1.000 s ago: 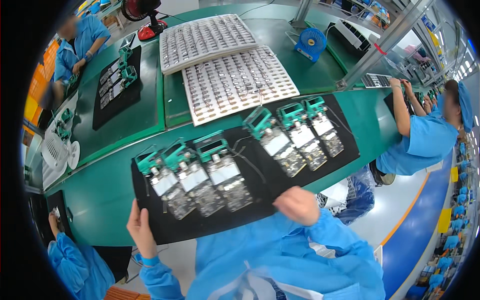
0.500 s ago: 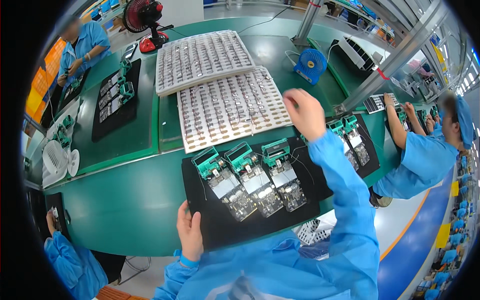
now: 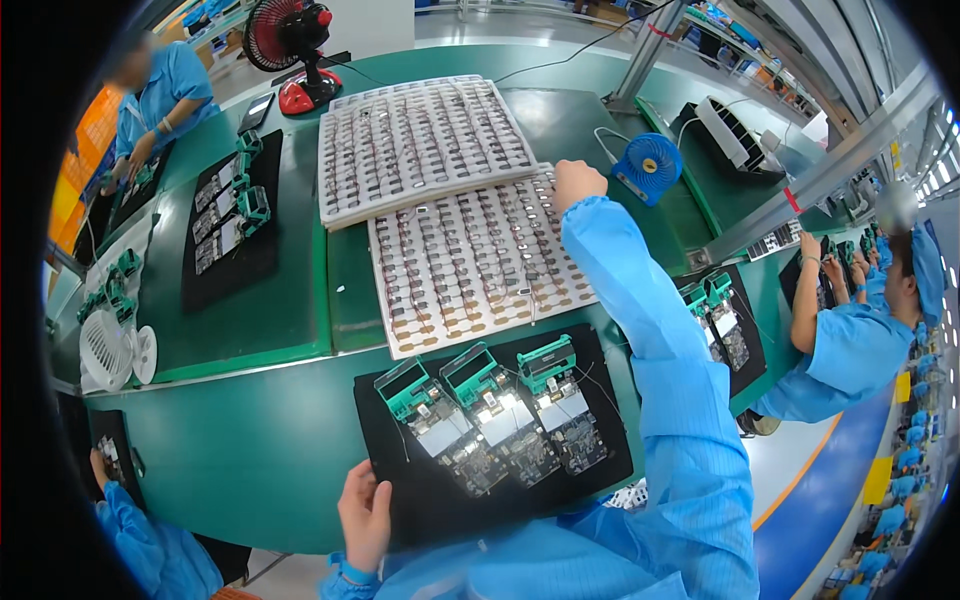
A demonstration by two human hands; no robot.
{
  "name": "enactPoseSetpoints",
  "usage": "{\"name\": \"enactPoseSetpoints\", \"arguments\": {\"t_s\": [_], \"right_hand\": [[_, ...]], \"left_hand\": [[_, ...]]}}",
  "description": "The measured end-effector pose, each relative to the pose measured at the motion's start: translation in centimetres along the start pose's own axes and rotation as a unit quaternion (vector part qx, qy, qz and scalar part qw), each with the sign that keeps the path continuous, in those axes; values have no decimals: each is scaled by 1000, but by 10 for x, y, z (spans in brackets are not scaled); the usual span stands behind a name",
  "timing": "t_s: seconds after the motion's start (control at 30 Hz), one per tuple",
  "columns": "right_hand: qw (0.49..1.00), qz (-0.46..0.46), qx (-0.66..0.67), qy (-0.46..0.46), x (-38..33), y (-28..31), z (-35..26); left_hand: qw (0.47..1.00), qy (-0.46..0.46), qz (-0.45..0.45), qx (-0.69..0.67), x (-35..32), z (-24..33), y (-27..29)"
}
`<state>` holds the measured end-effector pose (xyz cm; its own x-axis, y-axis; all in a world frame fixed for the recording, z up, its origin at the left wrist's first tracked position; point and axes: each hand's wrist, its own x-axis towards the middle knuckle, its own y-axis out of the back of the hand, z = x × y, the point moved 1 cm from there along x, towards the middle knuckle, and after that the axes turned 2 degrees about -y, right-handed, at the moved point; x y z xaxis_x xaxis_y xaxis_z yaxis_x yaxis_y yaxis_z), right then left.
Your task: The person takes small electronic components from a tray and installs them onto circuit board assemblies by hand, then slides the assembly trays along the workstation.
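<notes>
My right hand reaches over the far right corner of the lower white tray, its fingers closed; whatever they hold is hidden. Rows of small dark parts with thin wires fill much of this tray. My left hand rests at the left edge of a black mat, thumb and fingers apart. Across the mat lie three green-and-black modules, the left one, middle one and right one, each joined to a circuit board with a white patch and thin loose wires.
A second filled white tray overlaps the lower one. Behind stand a red-and-black fan and a small blue fan. Other mats with boards lie left and right. Co-workers sit at left and right. A metal post rises at right.
My right hand has moved farther away, from the tray's near right side to its far right corner. My left hand stays by the mat edge. The view has shifted slightly.
</notes>
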<state>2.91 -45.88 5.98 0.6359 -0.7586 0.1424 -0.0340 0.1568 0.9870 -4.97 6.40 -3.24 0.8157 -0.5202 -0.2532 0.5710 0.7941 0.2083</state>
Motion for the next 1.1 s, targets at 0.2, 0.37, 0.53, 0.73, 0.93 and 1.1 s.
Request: {"name": "enactPoseSetpoints", "arguments": {"t_s": [0.2, 0.37, 0.53, 0.73, 0.93, 1.1], "right_hand": [[986, 137, -9, 95, -9, -23, 23], [890, 87, 448, 17, 3, -29, 67], [732, -11, 679, -57, -28, 5, 72], [657, -225, 719, 13, -141, 57, 67], [574, -374, 727, 55, -239, 66, 50], [544, -368, 754, -9, -281, 41, 69]], "left_hand": [[951, -212, 18, 223, 30, 65, 33], [924, -296, 12, 243, 51, 122, 27], [919, -344, -56, 186, 61, 163, 2], [899, -421, -107, 59, 96, 174, -62], [920, -259, -239, -173, 105, 161, -117], [930, -121, -278, -209, 80, 147, -123]]}}
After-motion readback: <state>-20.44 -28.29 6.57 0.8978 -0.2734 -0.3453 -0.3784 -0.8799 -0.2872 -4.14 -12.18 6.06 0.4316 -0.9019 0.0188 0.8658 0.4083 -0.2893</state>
